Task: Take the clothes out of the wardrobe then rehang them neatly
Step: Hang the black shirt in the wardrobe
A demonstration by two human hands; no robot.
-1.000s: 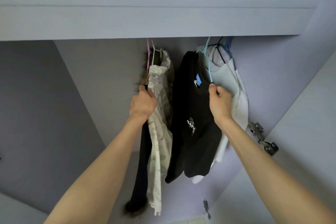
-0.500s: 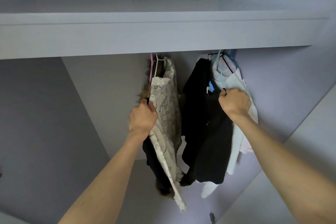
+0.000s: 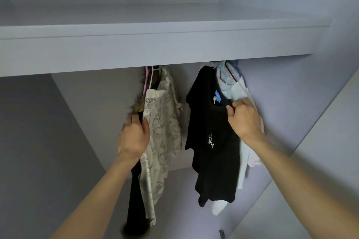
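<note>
Two bunches of clothes hang under the wardrobe shelf. On the left, a cream printed shirt (image 3: pixel 165 118) hangs beside a black fur-trimmed garment (image 3: pixel 136 196), on pink and white hangers (image 3: pixel 148 77). My left hand (image 3: pixel 135 136) grips the edge of the black fur-trimmed garment, right against the cream shirt. On the right, a black T-shirt (image 3: pixel 211 141) hangs in front of white garments (image 3: pixel 242 153) on pale blue hangers (image 3: pixel 225 75). My right hand (image 3: pixel 244 118) pinches the black T-shirt's collar. The rail is hidden behind the shelf front.
A thick pale shelf (image 3: pixel 155 44) juts out above the clothes. Lilac wardrobe walls (image 3: pixel 38 141) close in at left and back. An open door panel (image 3: pixel 320 161) stands at the right, with a hinge (image 3: pixel 222 234) low down.
The view has tilted up, so the shelf fills more of the frame. My right hand went from the blue hanger down to the black T-shirt's collar. My left hand keeps its grip.
</note>
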